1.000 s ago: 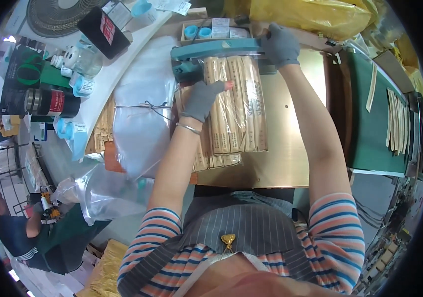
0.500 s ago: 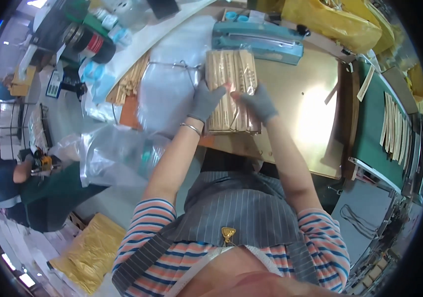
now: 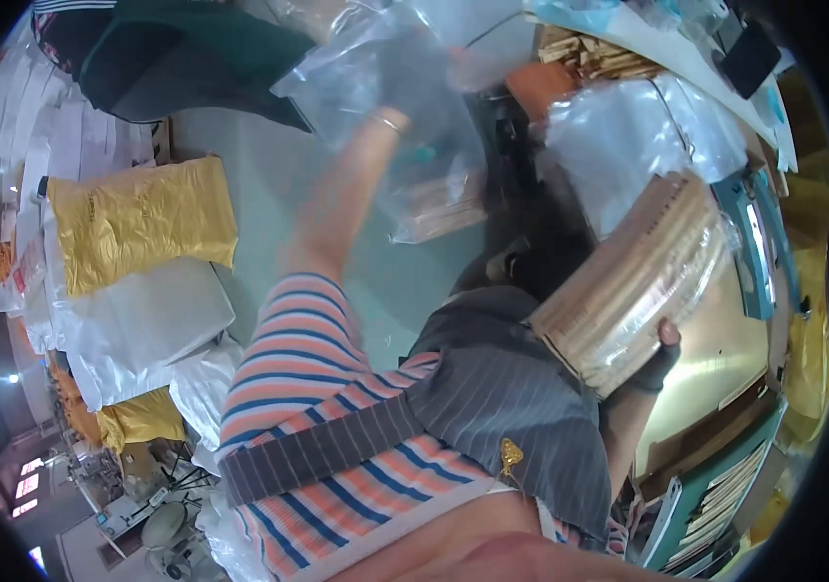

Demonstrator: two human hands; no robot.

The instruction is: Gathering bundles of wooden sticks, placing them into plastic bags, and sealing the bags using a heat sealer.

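Note:
My right hand [image 3: 660, 367], in a grey glove with bare fingertips, grips the near end of a pack of slim tan strips [image 3: 642, 276] wrapped in shiny clear film. The pack tilts against the front of my apron, with my thumb on its side. My left arm reaches far out to the left. Motion smears my gloved left hand [image 3: 416, 73], which is over a large clear plastic bag [image 3: 347, 68]; its fingers cannot be made out. Lower in that bag, a bundle of similar tan strips [image 3: 442, 209] shows through the plastic.
On the bench at right lie clear plastic sheets [image 3: 608, 131], loose tan strips [image 3: 589, 56] and a blue bar-shaped device [image 3: 759, 242]. A green tray [image 3: 701, 504] holds more strips. Yellow [image 3: 143, 223] and white packages [image 3: 143, 330] are stacked at left. Someone's dark clothing [image 3: 191, 58] shows at upper left.
My view has swung left. My left hand has let go of the wrapped pack and moved out over the clear bag; my right hand alone holds the pack, now tilted nearer my body.

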